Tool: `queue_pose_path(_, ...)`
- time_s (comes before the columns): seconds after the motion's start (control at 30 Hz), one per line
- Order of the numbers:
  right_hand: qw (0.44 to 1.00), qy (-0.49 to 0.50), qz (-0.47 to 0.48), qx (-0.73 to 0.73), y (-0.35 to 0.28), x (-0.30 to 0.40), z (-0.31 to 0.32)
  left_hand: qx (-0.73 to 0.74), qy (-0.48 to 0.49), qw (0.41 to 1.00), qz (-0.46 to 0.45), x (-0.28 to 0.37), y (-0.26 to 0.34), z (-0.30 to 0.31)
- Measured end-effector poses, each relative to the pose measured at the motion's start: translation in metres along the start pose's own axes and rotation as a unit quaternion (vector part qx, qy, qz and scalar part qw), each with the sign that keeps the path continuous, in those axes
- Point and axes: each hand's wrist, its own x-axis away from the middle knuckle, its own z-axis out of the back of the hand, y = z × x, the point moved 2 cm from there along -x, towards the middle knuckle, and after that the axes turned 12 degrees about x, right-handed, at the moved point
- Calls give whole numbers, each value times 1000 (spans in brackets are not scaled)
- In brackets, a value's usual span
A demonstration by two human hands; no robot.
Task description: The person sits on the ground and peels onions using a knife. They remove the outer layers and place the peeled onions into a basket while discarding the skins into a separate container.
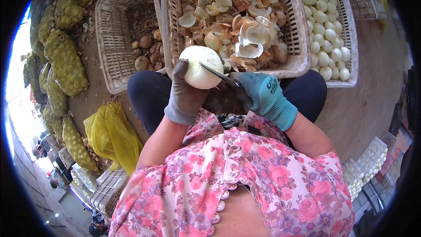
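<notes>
A large peeled white onion (204,69) rests in my left hand (186,93), which wears a grey knit glove with a dirty palm. My right hand (256,89), in a teal glove, grips a small knife (218,74). The knife's blade lies against the onion's right side. Both hands are above my lap, at the near edge of a plastic crate (301,36) heaped with onion skins (253,36). Some onions with skin on, one of them a yellow onion (213,41), lie among the skins.
At the left, a crate (113,39) holds unpeeled onions (146,41). A crate (352,39) of peeled onions (324,58) stands at the right. Mesh sacks of onions (64,62) lie far left, near a yellow mesh bag (111,131). People (59,181) are at the lower left.
</notes>
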Motion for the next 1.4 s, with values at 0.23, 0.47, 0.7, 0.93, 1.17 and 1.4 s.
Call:
queue_pose_path(0.23,998,53,32,21,10,-6,2,25,30,998,54,1,-2,-3)
queue_pose_path(0.47,1000,12,19,15,12,-4,4,40,-5,996,76,2,-2,-5)
queue_pose_path(0.7,1000,-8,28,2,15,-3,2,48,1,994,95,1,-7,-6)
queue_pose_path(0.93,999,10,6,-45,27,15,-8,59,61,994,73,3,-3,-8)
queue_pose_path(1.17,918,-53,-137,-369,18,18,-6,89,36,991,98,0,-2,-4)
queue_pose_path(1.4,981,6,-28,-193,4,6,21,32,14,997,76,-3,-1,-4)
